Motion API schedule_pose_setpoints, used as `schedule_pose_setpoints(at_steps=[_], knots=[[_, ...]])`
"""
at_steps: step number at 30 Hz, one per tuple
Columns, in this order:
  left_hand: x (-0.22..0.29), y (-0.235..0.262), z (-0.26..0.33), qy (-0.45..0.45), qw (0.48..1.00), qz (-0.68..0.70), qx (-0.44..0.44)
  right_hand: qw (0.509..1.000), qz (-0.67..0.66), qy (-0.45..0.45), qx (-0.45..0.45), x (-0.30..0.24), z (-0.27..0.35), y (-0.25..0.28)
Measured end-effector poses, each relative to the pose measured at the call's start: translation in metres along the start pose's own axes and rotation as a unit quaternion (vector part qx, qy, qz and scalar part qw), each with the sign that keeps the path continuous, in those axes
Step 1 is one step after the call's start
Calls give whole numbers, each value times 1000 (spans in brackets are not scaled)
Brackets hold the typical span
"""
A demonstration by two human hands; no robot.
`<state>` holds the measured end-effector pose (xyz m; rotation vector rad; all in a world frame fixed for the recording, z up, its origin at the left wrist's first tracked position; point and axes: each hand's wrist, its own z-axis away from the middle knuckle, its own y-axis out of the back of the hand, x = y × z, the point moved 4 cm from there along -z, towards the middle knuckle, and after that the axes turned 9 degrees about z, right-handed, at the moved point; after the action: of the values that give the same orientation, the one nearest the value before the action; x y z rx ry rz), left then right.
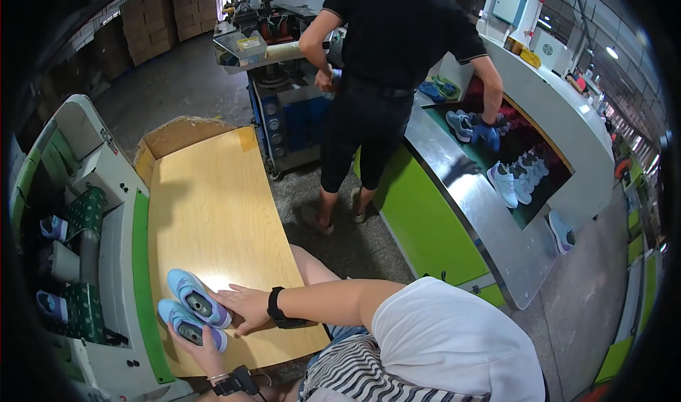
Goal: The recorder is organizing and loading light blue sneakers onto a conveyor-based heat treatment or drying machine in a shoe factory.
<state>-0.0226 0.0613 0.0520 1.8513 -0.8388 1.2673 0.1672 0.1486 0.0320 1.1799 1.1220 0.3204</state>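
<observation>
Two light blue sneakers lie side by side at the near left corner of a wooden tabletop (213, 203). My right hand (245, 307), a black watch on its wrist, reaches across from the right. It lies flat with its fingers spread against the side of the farther sneaker (197, 297). My left hand (202, 351), with a black strap at the wrist, comes up from the lower edge. Its fingers curl around the end of the nearer sneaker (186, 324).
A white and green machine (106, 210) on the left holds shoes in green clamps. A cardboard box (177, 136) stands at the table's far end. A person in black (383, 83) stands ahead, one gloved hand on a conveyor (482, 210) carrying several sneakers.
</observation>
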Motion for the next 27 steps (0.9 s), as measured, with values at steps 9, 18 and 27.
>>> schedule_pose_setpoints(at_steps=[9,18,27], knots=[[5,0,2,10,1000,-7,-3,1000,-8,8,-1,2,-1,-3],[10,0,2,-6,1000,-8,1,1000,-6,-5,-8,-4,-2,5],[3,2,2,-29,999,-42,3,1000,22,8,-5,-3,1,11]])
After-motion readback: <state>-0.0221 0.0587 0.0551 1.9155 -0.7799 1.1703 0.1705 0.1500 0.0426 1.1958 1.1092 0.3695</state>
